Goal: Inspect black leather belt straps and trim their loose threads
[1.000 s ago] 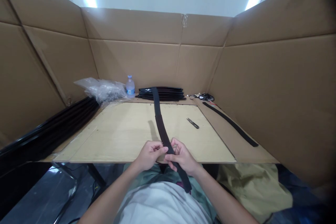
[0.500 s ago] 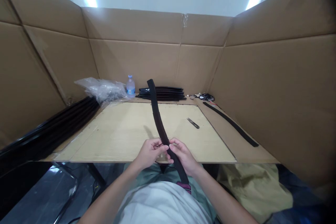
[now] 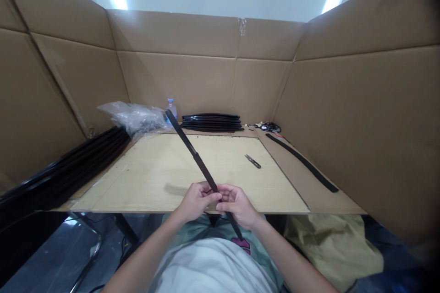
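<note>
A long black strip (image 3: 192, 151) is held in both my hands just above the near edge of the table. My left hand (image 3: 194, 201) pinches it with thumb and fingers closed. My right hand (image 3: 239, 206) is wrapped round it just beside the left. The strip's far end points up and to the left, raised off the wooden board (image 3: 165, 174), and I see it edge-on, thin. Its near end reaches down to my shirt.
A stack of black strips (image 3: 211, 122) lies at the back, another bundle (image 3: 68, 165) along the left wall. A single strip (image 3: 302, 161) rests at the right. Small snips (image 3: 252, 161), a water bottle (image 3: 171, 109), a plastic bag (image 3: 132, 116) and cardboard walls surround the table.
The strip has turned in my hands from flat-on to edge-on, and its far end has swung from the back centre to the left. Both hands stayed at the table's near edge.
</note>
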The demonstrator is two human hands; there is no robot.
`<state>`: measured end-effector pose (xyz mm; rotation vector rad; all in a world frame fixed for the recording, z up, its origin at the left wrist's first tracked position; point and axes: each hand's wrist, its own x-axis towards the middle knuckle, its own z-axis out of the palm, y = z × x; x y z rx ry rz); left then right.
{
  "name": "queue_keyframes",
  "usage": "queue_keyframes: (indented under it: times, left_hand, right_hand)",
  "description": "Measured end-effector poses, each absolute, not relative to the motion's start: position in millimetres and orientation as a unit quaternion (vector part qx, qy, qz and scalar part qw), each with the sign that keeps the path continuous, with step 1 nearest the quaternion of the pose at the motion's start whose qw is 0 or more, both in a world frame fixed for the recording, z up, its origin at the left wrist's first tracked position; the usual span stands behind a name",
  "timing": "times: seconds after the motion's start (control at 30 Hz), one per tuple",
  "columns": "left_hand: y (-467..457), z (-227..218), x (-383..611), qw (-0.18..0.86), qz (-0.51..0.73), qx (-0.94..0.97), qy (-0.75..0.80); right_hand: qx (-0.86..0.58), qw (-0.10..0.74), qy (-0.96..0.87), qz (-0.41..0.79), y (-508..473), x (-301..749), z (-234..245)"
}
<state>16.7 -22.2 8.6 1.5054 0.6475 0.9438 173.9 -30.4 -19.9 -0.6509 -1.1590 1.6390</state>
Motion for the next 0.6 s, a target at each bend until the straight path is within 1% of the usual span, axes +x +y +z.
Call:
queue_keyframes:
  times: [0.37, 0.6]
  left_hand:
    - [-22.3, 8.2, 16.4, 0.579, 0.419, 0.652, 0.253]
    - [-21.7, 9.1, 15.0, 0.537, 0.434, 0.67, 0.272]
  right_hand:
    - [-0.293, 0.491, -0.516, 0.638, -35.1, 170.9, -12.4]
    - [-0.288, 0.506, -0.526, 0.62, -36.3, 171.7, -10.8]
